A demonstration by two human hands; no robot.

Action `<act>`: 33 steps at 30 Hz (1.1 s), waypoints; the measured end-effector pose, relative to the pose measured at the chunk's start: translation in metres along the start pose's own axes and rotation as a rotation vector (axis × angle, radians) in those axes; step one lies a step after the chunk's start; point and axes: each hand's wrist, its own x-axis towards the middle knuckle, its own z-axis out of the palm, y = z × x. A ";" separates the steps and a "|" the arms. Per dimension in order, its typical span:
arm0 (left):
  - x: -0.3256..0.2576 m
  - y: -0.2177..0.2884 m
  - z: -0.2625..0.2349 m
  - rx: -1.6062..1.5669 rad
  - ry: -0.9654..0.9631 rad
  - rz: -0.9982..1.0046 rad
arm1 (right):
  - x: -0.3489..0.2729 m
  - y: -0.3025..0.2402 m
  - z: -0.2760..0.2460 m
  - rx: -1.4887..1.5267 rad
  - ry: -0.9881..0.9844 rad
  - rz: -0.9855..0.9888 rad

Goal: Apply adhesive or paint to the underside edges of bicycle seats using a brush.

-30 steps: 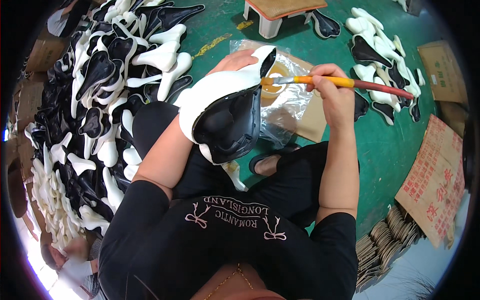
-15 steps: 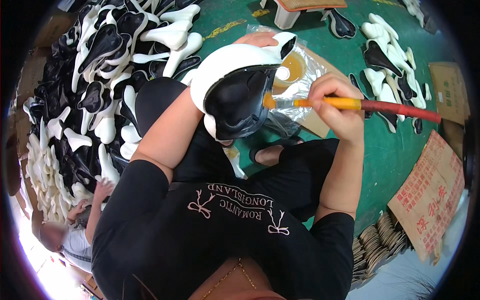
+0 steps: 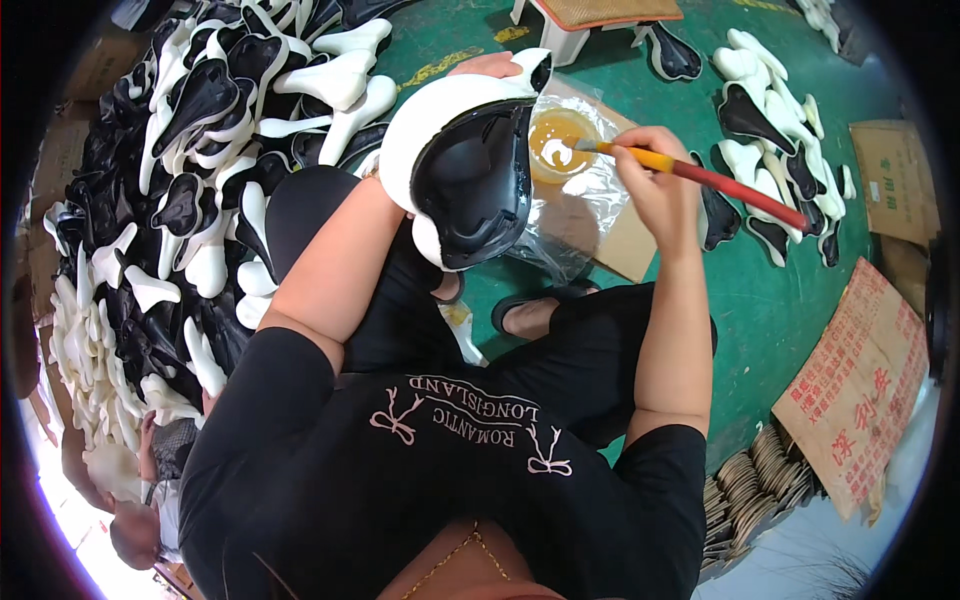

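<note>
A bicycle saddle, white foam around a glossy black hollow shell, is tilted with its hollow underside toward me. My left hand grips it from behind; only some fingers show over its far edge, the rest being hidden. Between the fingers of my right hand is a paintbrush with a yellow and red handle. Its bristles are over a clear bowl of amber liquid, right of the saddle; whether they touch the liquid I cannot tell. Under the bowl lies clear plastic sheeting on cardboard.
A big heap of white and black saddles fills the left side. More saddles lie at the far right. A stool stands at the top. Cardboard and stacked brown pieces are lower right. Another person is at lower left.
My right hand has drawn the brush from the saddle's inner edge up to the bowl. The saddle has shifted slightly left and up. The other person at lower left has moved.
</note>
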 end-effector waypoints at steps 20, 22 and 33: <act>0.003 -0.011 0.002 -0.006 0.002 0.102 | -0.004 -0.041 -0.018 0.500 -0.234 -0.082; 0.004 -0.015 -0.001 0.088 0.038 0.187 | -0.009 -0.054 -0.023 0.351 -0.296 -0.243; 0.004 -0.012 -0.012 0.077 0.298 0.034 | -0.031 -0.067 0.005 0.701 -0.320 0.037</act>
